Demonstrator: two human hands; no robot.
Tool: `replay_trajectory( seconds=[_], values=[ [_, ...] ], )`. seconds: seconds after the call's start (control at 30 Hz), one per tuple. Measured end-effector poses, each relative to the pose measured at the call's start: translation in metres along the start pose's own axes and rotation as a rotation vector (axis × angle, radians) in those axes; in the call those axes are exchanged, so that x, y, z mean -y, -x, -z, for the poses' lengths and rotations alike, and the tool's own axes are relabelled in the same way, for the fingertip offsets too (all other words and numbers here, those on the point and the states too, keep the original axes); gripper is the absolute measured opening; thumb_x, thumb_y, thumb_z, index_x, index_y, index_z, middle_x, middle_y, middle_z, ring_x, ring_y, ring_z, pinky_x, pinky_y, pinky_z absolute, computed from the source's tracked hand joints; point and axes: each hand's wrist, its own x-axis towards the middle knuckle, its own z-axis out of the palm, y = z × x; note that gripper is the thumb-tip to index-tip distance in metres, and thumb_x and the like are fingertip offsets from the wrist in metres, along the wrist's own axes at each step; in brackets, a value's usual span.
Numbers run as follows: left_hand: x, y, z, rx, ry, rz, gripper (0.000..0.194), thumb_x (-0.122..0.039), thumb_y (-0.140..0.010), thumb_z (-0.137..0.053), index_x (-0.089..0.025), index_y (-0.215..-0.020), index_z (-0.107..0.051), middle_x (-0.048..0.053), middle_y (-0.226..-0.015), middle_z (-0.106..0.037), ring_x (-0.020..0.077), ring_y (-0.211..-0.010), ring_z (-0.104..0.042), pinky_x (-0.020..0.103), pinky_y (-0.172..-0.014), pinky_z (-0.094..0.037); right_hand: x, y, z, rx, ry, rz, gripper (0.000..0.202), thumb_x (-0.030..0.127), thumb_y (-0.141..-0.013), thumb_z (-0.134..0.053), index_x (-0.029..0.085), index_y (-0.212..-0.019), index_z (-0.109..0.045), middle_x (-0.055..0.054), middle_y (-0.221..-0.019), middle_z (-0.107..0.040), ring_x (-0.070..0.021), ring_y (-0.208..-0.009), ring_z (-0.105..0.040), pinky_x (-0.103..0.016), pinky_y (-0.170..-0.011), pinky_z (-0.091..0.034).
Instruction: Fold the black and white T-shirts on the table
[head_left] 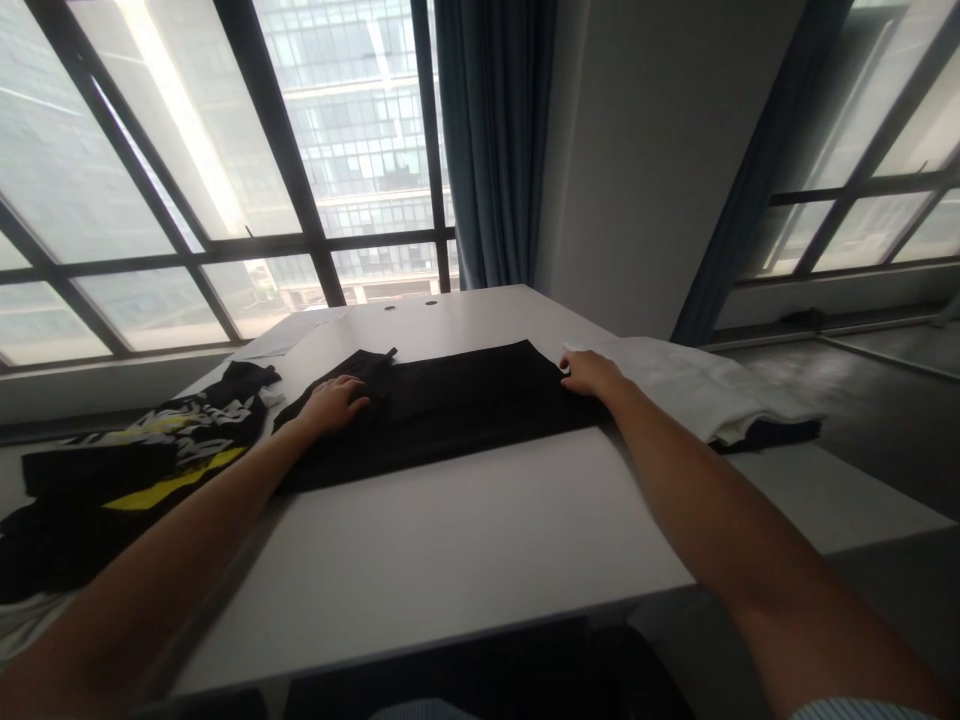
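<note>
A black cloth [457,405] lies spread across the white table, its long side running left to right, with a small strap-like bit sticking up near its far left part. My left hand [339,402] rests on the cloth's left end, fingers apart and lying on the fabric. At the right end, my right hand [591,374] pinches the cloth's edge between thumb and fingers.
Dark, white and yellow printed clothes [180,450] are heaped at the left. Folded white cloth [675,385] lies at the right on something dark. The white table [450,550] reaches back toward windows and a blue curtain [499,150]. Paper-like sheets [281,335] lie at the far left.
</note>
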Motion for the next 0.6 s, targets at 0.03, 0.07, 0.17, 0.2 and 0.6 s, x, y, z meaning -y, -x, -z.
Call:
replay_trajectory(
  seconds=[0.03,0.07,0.17,0.2,0.6],
  values=[
    [-0.004,0.009,0.000,0.024,0.034,-0.042,0.056,-0.053,-0.093,-0.044,-0.018,-0.131,-0.066,0.014,-0.143,-0.061,0.0321,-0.131,-0.056,0.046,-0.114,-0.039,0.003,0.001,0.001,-0.019,0.016,0.010,0.038,0.027,-0.084,-0.068,0.020,-0.121,-0.070,-0.013,-0.125,-0.071,-0.0299,-0.114,-0.065,-0.037,-0.089,-0.053],
    [-0.008,0.018,0.000,0.054,0.071,-0.088,0.059,-0.055,-0.096,-0.039,-0.017,-0.134,-0.064,0.014,-0.144,-0.060,0.0312,-0.133,-0.054,0.047,-0.116,-0.036,0.007,0.001,0.002,-0.043,0.025,0.028,0.037,0.029,-0.086,-0.067,0.019,-0.121,-0.069,-0.013,-0.127,-0.069,-0.0300,-0.115,-0.065,-0.037,-0.090,-0.053],
    [-0.019,0.050,0.002,0.136,0.157,-0.195,0.066,-0.060,-0.100,-0.029,-0.019,-0.142,-0.059,0.012,-0.154,-0.052,0.0299,-0.143,-0.045,0.050,-0.123,-0.025,0.026,0.004,0.004,-0.095,-0.018,0.145,0.034,0.034,-0.091,-0.063,0.020,-0.121,-0.069,-0.012,-0.129,-0.068,-0.0286,-0.116,-0.064,-0.037,-0.093,-0.052],
    [-0.023,0.060,0.002,0.160,0.171,-0.212,0.068,-0.063,-0.100,-0.028,-0.021,-0.146,-0.056,0.011,-0.157,-0.047,0.0298,-0.146,-0.041,0.051,-0.124,-0.022,0.036,0.006,0.004,-0.098,-0.055,0.201,0.034,0.035,-0.092,-0.062,0.021,-0.122,-0.069,-0.012,-0.129,-0.069,-0.0279,-0.116,-0.064,-0.036,-0.095,-0.052],
    [-0.031,0.096,0.001,0.293,0.175,-0.034,0.083,-0.070,-0.096,-0.033,-0.026,-0.165,-0.019,0.008,-0.170,-0.015,0.0331,-0.156,-0.011,0.058,-0.123,-0.012,0.136,0.050,-0.039,0.129,-0.274,0.692,0.060,0.052,-0.100,-0.049,0.017,-0.148,-0.053,-0.014,-0.161,-0.040,-0.0294,-0.149,-0.037,-0.044,-0.124,-0.029]
  ],
)
